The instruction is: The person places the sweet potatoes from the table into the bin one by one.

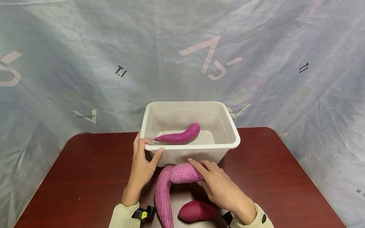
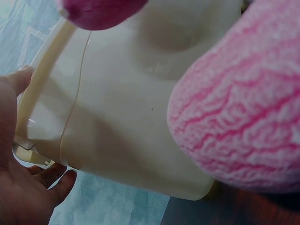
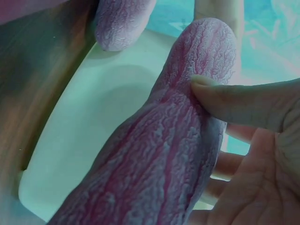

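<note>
My left hand (image 1: 144, 167) grips the near left corner of a white plastic tub (image 1: 192, 146), thumb outside and fingers over the rim. One purple sweet potato-like root (image 1: 182, 136), curved and tapered, lies inside the tub. With its thumb and fingers, my right hand (image 1: 222, 186) holds a thick, wrinkled pink-purple sweet potato (image 3: 164, 126) just in front of the tub. The held root's rounded end overlaps a long wrinkled sweet potato (image 1: 163, 199) in the head view; whether they touch, I cannot tell. A smooth, darker sweet potato (image 1: 197, 211) lies below the right hand.
The tub stands on a reddish-brown table (image 1: 94, 171) with rounded far corners. Behind and beside the table hangs a grey, printed plastic sheet (image 1: 171, 63). Small black wrist devices (image 1: 144, 213) sit at both cuffs.
</note>
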{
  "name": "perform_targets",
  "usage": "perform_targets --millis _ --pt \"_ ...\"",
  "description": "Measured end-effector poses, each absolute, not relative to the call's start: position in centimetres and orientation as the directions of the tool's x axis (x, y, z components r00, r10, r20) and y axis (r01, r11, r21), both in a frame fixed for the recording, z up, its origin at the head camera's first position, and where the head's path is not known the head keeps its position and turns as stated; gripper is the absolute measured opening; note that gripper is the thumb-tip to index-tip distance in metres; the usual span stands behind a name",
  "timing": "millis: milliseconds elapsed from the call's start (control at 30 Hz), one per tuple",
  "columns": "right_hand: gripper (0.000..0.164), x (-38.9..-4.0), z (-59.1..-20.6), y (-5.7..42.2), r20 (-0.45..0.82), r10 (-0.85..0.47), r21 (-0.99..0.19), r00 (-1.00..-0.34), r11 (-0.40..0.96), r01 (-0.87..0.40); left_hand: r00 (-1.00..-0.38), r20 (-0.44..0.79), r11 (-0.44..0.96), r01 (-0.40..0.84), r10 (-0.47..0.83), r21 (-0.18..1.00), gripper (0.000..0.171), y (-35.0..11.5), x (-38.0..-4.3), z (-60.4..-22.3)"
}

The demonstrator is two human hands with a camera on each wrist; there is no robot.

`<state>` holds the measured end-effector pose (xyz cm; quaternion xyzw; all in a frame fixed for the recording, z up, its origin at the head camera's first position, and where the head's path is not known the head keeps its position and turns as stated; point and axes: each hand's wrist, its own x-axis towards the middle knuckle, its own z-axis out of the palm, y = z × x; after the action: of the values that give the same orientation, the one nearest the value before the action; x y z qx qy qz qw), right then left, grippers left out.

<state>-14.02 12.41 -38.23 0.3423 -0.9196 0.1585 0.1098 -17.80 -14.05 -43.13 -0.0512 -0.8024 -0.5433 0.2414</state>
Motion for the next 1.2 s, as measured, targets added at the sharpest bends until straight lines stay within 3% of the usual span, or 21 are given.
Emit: perform_targets --millis 733,1200 --pt "0.076 -13.6 -36.0 11.8 0.342 -0.556 -0.201 -0.758 0.745 -0.637 -0.878 0.445 0.400 0.348 -0.179 0.848 0.040 -14.0 -17.7 -43.3" --pt "0.071 -14.1 -35.0 11.7 0.437 -0.536 -0.174 -0.723 0.738 -0.652 -0.869 0.456 0.395 0.357 -0.190 0.846 0.040 -14.0 -17.7 -43.2"
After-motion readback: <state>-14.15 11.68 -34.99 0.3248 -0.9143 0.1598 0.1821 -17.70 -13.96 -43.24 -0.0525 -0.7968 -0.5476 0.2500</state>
